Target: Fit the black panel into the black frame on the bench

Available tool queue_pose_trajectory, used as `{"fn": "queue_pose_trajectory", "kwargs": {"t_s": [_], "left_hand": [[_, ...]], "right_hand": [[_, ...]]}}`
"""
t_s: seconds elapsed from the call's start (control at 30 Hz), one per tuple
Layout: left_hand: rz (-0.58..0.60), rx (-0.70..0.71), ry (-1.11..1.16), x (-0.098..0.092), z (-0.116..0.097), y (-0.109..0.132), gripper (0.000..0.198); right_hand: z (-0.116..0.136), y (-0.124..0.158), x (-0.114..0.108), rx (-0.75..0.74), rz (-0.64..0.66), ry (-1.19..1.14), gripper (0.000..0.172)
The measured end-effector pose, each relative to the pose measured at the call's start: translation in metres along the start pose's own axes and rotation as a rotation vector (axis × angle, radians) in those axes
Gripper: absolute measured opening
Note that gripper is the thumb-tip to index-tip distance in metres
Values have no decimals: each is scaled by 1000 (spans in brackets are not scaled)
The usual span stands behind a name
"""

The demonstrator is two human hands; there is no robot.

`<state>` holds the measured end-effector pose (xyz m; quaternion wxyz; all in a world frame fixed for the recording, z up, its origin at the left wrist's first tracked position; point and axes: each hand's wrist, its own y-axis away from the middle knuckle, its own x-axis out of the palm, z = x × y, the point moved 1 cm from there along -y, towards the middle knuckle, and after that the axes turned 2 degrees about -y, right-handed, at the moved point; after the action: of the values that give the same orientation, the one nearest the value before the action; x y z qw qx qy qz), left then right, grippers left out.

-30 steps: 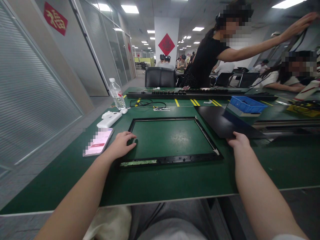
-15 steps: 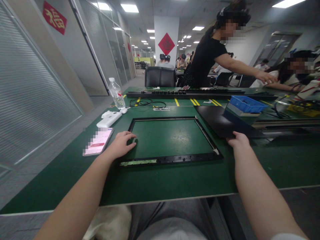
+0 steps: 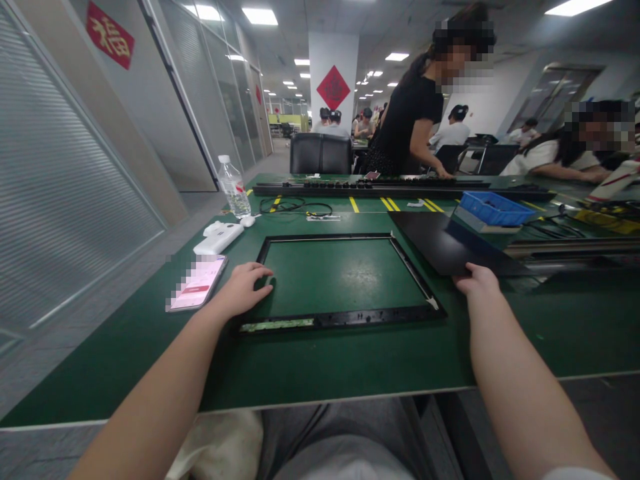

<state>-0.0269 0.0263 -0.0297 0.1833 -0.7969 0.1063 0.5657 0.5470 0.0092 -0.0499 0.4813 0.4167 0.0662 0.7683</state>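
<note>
A black rectangular frame [image 3: 370, 317] lies flat on the green table, with a green strip along the left part of its near bar and pale tabs at its right corners. Over its left bar is my left hand [image 3: 246, 288], fingers curled around the bar and the thumb a little apart from them. My right hand [image 3: 479, 279] pinches the near edge of a dark flat panel [image 3: 440, 239] to the right of the frame. The thumb shows on top; the other fingers are mostly hidden under the panel.
At left are a phone [image 3: 197, 285], a white device [image 3: 219, 239] and a water bottle [image 3: 233, 188]. Black cable [image 3: 290, 205] lies behind the frame. A blue tray [image 3: 493, 209] stands beyond the panel, near long dark bars [image 3: 575, 250]. Across the table stands a person [image 3: 413, 113].
Both my hands, the frame and the panel stay where they were. The standing person across the table has drawn an outstretched arm back and down to the dark bars.
</note>
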Motion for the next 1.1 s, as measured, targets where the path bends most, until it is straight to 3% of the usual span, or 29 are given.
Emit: {"fn": "queue_pose_trajectory", "kwargs": {"t_s": [1.1], "left_hand": [[52,54,77,7,-5,0,46]], "right_hand": [[0,16,4,-58,-43,47,31]]}}
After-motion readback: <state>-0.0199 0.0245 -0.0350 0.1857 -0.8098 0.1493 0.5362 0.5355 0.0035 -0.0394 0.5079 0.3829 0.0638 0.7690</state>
